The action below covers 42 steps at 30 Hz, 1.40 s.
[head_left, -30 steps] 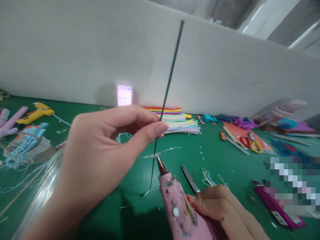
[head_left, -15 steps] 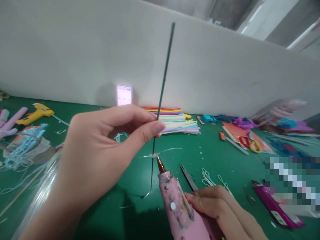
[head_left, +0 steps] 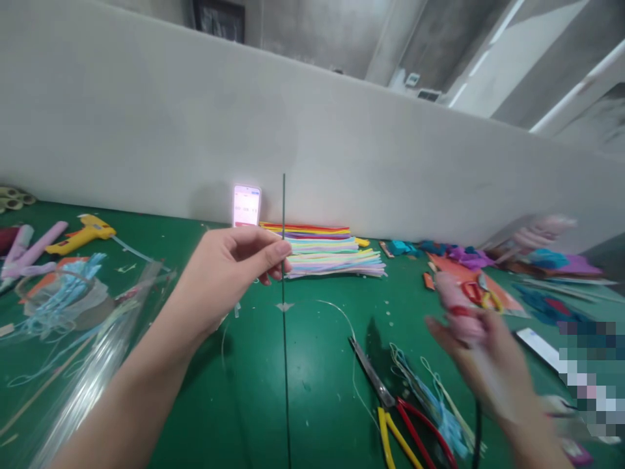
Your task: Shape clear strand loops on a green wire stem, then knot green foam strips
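Note:
My left hand [head_left: 234, 277] pinches a thin dark green stem wire [head_left: 286, 365] between thumb and fingertips, holding it upright over the table. Just below the fingers, a small whitish, wing-shaped bit [head_left: 284, 307] sits on the wire, and fine clear strands [head_left: 349, 319] trail out near it. Off to the right, my right hand [head_left: 502, 365] is closed around a pink glue gun [head_left: 456, 299], smeared by motion, with a black cord hanging below. Scissors [head_left: 385, 398] with red and yellow handles lie on the green table between my hands.
A bundle of coloured pipe cleaners [head_left: 332, 257] lies behind the wire, near a lit phone [head_left: 247, 205] against the white partition. A yellow glue gun [head_left: 83, 234] and clear plastic wrap [head_left: 97, 371] are at left. Blue cords [head_left: 442, 417] lie beside the scissors.
My right hand has drawn the glue gun away from the wire to the right. The wire stands straighter and lower in view; the scissors now show fully.

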### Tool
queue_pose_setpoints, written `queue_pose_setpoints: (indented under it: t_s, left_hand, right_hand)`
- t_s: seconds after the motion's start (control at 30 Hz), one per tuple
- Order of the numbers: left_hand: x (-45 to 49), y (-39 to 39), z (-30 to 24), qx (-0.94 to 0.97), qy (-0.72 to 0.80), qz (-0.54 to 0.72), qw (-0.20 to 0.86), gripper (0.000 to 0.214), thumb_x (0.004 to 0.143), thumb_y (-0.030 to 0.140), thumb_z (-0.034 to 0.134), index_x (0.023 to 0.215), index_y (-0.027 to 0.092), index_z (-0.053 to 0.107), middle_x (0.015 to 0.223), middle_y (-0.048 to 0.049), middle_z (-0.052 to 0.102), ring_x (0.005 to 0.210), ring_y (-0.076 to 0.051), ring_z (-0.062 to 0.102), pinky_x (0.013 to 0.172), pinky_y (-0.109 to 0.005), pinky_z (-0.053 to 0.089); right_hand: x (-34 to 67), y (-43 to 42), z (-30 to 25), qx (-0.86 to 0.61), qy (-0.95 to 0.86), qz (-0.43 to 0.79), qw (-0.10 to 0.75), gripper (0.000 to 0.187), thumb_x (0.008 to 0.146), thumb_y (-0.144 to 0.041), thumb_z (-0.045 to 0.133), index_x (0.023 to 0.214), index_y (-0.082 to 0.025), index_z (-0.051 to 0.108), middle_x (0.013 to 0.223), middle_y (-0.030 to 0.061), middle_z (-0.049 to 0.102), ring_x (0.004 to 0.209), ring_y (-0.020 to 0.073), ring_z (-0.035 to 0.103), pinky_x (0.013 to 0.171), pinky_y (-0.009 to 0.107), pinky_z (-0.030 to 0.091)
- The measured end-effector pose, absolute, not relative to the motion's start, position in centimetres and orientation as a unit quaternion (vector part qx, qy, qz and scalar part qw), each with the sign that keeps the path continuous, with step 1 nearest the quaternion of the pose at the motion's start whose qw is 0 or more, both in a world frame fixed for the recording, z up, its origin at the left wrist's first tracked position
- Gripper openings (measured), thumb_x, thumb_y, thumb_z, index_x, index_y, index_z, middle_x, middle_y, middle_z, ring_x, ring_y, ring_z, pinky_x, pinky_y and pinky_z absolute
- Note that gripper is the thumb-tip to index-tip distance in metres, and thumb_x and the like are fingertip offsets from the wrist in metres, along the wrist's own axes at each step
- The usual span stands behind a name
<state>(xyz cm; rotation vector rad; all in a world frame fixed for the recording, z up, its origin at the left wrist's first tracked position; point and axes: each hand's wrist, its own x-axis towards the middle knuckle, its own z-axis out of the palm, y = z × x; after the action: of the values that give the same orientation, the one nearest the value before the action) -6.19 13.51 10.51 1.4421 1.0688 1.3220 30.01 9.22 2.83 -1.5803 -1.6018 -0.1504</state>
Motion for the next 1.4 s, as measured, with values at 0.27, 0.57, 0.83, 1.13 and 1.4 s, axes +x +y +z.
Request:
queue_pose_setpoints:
  t_s: [0.27,0.57,0.83,1.13,1.4]
  left_hand:
    - [-5.7,12.7,11.0,0.550,0.392,0.530,0.513,0.017,0.084,0.027,0.078,0.070,0.019,0.076,0.066,0.0003,0.071,0.059,-0.008,0.062,0.056,-0.015,0.050]
    - [-4.7,14.4,9.1,0.402,0.366,0.534,0.647,0.015,0.081,0.026,0.083,0.074,0.014,0.077,0.067,-0.0012,0.072,0.056,-0.006,0.060,0.052,-0.014,0.048]
    - [-1.7,15.4,5.2,0.301,0.345,0.508,0.730,0.018,0.082,0.023,0.080,0.071,0.011,0.074,0.063,-0.0001,0.067,0.054,-0.004,0.060,0.055,-0.011,0.051]
    - [0.1,15.0,3.8,0.254,0.346,0.455,0.781,0.011,0.082,0.016,0.081,0.075,0.010,0.075,0.065,-0.0018,0.070,0.054,-0.005,0.062,0.054,-0.011,0.052]
    - [0.3,15.1,3.1,0.256,0.361,0.419,0.793,0.010,0.095,0.017,0.067,0.087,0.012,0.067,0.078,0.0014,0.067,0.061,-0.008,0.062,0.053,-0.019,0.053]
  right_hand:
    - [29.1,12.2,-3.7,-0.701,-0.669,0.015,0.248,0.018,0.075,-0.025,0.063,0.090,-0.017,0.067,0.093,0.0176,0.069,0.083,0.0331,0.067,0.077,0.047,0.054]
    - [22.3,8.6,1.8,-0.569,-0.755,0.059,0.321,0.018,0.099,-0.033,0.055,0.103,-0.023,0.070,0.104,0.0063,0.074,0.102,0.0204,0.069,0.094,0.036,0.053]
    - [17.9,8.9,3.4,-0.486,-0.745,0.104,0.446,0.011,0.095,-0.022,0.062,0.102,-0.022,0.070,0.094,0.0033,0.075,0.079,0.0164,0.068,0.071,0.029,0.055]
    - [18.1,14.4,3.8,-0.406,-0.797,0.085,0.439,0.041,0.098,-0.018,0.058,0.137,-0.030,0.062,0.127,0.0069,0.066,0.115,0.0195,0.064,0.101,0.038,0.054]
    - [17.7,15.5,2.9,-0.387,-0.808,0.063,0.439,0.025,0.097,-0.018,0.061,0.114,-0.030,0.076,0.126,0.0070,0.071,0.116,0.0229,0.065,0.104,0.044,0.051]
